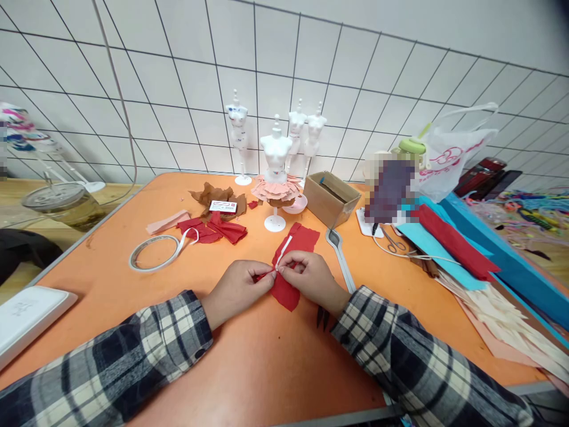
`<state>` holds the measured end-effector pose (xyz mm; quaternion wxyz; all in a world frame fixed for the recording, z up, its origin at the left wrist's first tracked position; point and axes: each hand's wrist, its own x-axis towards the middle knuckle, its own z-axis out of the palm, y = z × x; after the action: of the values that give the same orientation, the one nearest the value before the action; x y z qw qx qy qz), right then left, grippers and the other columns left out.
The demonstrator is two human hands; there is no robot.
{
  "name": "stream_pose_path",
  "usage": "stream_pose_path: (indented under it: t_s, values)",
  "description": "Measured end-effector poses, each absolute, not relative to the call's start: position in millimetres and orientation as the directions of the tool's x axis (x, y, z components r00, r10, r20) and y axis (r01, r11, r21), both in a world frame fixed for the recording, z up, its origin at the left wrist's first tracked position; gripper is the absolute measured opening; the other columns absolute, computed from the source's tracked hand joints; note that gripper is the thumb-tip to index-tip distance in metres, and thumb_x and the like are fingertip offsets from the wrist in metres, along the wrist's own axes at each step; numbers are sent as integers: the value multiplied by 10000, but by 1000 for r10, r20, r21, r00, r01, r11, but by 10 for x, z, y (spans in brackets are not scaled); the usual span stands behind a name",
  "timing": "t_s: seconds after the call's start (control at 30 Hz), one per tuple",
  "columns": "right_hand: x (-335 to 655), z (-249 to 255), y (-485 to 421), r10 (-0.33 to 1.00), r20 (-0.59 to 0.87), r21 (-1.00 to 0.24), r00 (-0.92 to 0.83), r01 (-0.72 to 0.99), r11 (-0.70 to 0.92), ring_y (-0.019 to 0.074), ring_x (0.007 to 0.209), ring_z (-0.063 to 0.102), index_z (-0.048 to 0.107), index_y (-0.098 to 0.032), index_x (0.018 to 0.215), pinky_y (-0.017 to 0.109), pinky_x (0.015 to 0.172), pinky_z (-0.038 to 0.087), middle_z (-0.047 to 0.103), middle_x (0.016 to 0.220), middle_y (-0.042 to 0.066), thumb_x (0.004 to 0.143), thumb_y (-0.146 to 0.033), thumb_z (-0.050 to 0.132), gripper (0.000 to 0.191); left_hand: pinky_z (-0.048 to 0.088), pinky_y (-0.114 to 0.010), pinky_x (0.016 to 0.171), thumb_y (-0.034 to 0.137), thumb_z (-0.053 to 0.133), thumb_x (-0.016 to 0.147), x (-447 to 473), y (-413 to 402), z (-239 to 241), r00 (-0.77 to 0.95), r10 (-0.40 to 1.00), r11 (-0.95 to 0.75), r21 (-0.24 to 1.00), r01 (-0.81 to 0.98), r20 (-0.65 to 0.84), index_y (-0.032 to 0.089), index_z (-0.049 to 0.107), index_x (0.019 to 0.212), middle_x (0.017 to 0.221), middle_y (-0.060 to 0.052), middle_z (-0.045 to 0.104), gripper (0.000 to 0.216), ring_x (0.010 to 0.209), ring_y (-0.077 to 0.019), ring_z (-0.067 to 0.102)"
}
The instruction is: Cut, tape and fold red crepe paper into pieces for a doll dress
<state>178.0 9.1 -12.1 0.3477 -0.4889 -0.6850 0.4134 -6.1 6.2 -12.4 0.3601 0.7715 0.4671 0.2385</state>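
A red crepe paper strip [297, 243] lies on the orange table [249, 367] in front of me. A thin white tape strip [283, 252] runs along its left edge. My left hand [237, 287] pinches the near end of the paper and tape. My right hand [309, 274] is closed in a pinch on the same spot, its fingertips touching those of the left. Both sleeves are plaid.
A tape roll [153, 253] lies to the left, with red paper scraps [213, 230] and brown paper [217, 196] behind it. Several white mannequin stands [275, 172] stand at the back beside a cardboard box [331, 198]. Coloured paper sheets [466, 249] and scissors [391, 240] lie at right.
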Motion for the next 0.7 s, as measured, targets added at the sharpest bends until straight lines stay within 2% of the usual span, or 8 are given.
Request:
stream_pose_path:
  t_s: [0.1, 0.2, 0.27, 0.33, 0.4, 0.53, 0.6, 0.7]
  values:
    - [1799, -113, 84, 947, 127, -857, -295, 447, 255, 81, 507, 474, 702, -199, 828, 208, 516, 368, 659, 694, -25, 788, -224, 587, 125, 218, -213, 517, 308, 437, 835, -67, 70, -131, 437, 899, -295, 773, 562, 25, 175, 357, 574, 598, 43, 239, 304, 556, -87, 281]
    - [1806, -92, 67, 925, 266, -769, -272, 518, 374, 85, 553, 503, 706, -216, 933, 221, 583, 405, 686, 807, -11, 771, -222, 636, 176, 222, -212, 519, 319, 434, 849, -67, 78, -132, 426, 904, -301, 757, 580, 33, 170, 391, 576, 596, 44, 247, 314, 556, -87, 289]
    - [1799, -80, 54, 902, 336, -720, -271, 544, 431, 87, 564, 497, 709, -212, 898, 226, 606, 405, 677, 795, -8, 775, -210, 637, 143, 224, -211, 521, 312, 439, 851, -65, 80, -128, 429, 902, -316, 741, 592, 41, 168, 399, 576, 591, 45, 253, 313, 554, -86, 290]
    - [1786, -75, 47, 893, 345, -707, -288, 546, 450, 88, 559, 484, 704, -202, 812, 224, 595, 390, 649, 721, -15, 773, -194, 628, 86, 224, -209, 520, 301, 445, 848, -64, 77, -125, 440, 897, -332, 728, 600, 47, 168, 391, 572, 586, 47, 253, 312, 551, -85, 287]
    - [1776, -76, 48, 911, 292, -753, -290, 517, 406, 85, 542, 463, 688, -190, 764, 217, 560, 369, 614, 661, -26, 751, -178, 623, 67, 226, -207, 518, 292, 449, 846, -65, 70, -120, 453, 890, -350, 722, 597, 57, 168, 378, 567, 580, 49, 255, 313, 548, -83, 285]
    - [1785, -91, 82, 958, 57, -925, -283, 345, 156, 89, 521, 438, 672, -169, 746, 213, 507, 342, 563, 597, -32, 746, -230, 616, 83, 243, -203, 523, 271, 446, 851, -71, 61, -109, 490, 868, -386, 734, 558, 84, 165, 397, 570, 574, 50, 292, 303, 548, -84, 304]
    - [1801, -101, 105, 952, -10, -970, -306, 235, 66, 102, 571, 492, 675, -162, 752, 222, 552, 383, 600, 648, -16, 751, -274, 624, 123, 259, -199, 531, 264, 440, 860, -75, 63, -107, 507, 856, -405, 740, 537, 101, 158, 444, 584, 575, 48, 334, 295, 553, -86, 330]
    - [1820, -111, 128, 944, -35, -991, -329, 132, 10, 121, 659, 560, 681, -158, 753, 242, 641, 432, 647, 724, 1, 747, -297, 643, 144, 284, -196, 542, 269, 433, 875, -79, 68, -108, 521, 845, -427, 739, 521, 121, 149, 507, 614, 577, 44, 393, 297, 560, -91, 367]
